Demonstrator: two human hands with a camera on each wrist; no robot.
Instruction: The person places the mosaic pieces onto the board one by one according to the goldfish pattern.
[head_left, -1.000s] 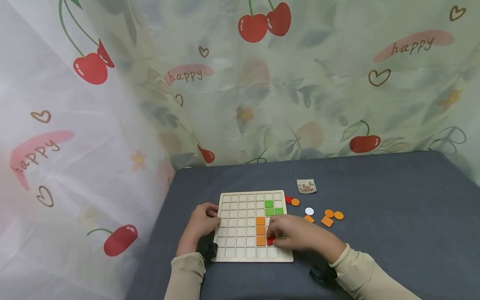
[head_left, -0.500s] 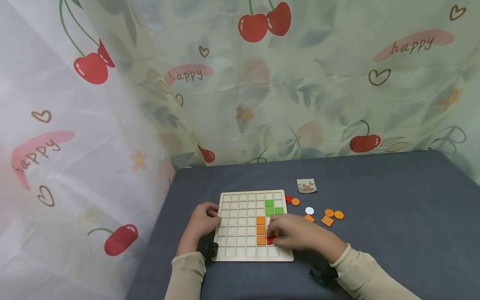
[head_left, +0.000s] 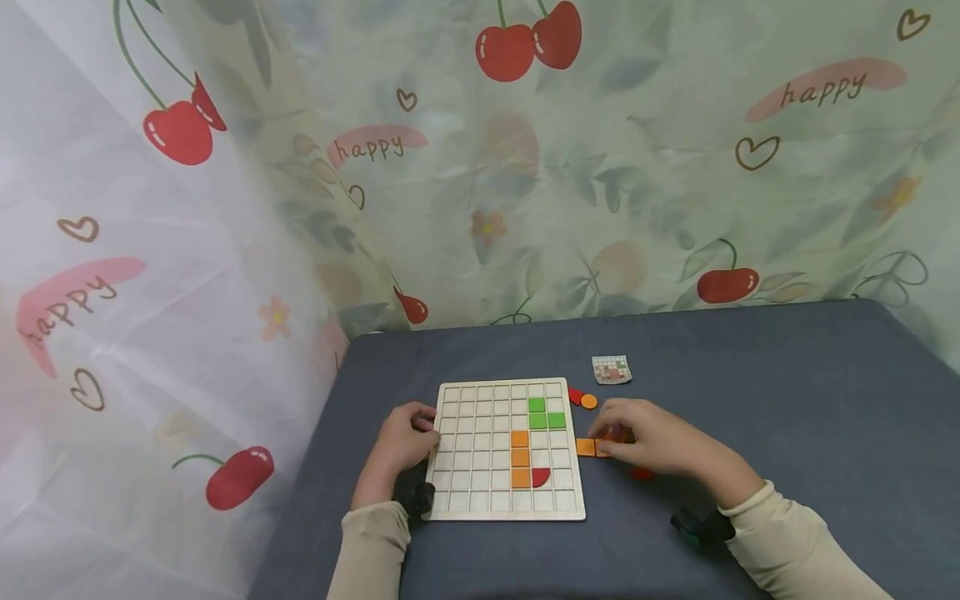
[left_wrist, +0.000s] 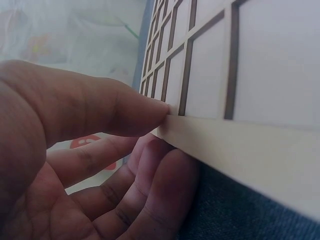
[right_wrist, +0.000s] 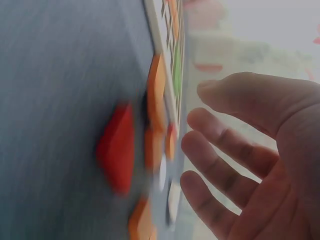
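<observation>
My left hand (head_left: 405, 437) holds the left edge of a pale wooden grid board (head_left: 472, 458). In the left wrist view the thumb touches the board's rim (left_wrist: 235, 150) and the other fingers curl below it. Several coloured tiles lie in the grid: green squares (head_left: 537, 420), a column of orange squares (head_left: 520, 457) and a red quarter-circle tile (head_left: 540, 477). My right hand (head_left: 663, 437) hovers above loose tiles right of the board, partly hiding them. In the right wrist view its fingers are apart and hold nothing, near orange tiles (right_wrist: 156, 85) and a red tile (right_wrist: 117, 150).
A small printed card (head_left: 612, 370) lies behind the loose tiles. An orange disc (head_left: 589, 402) and a red piece (head_left: 575, 396) sit by the board's upper right corner. A white disc (right_wrist: 162, 172) shows in the right wrist view. Dark cloth (head_left: 810, 400) covers the table.
My right hand has let go of the red quarter-circle tile, which stays in its cell, and moved right over the loose tiles. My left hand stays at the board's edge.
</observation>
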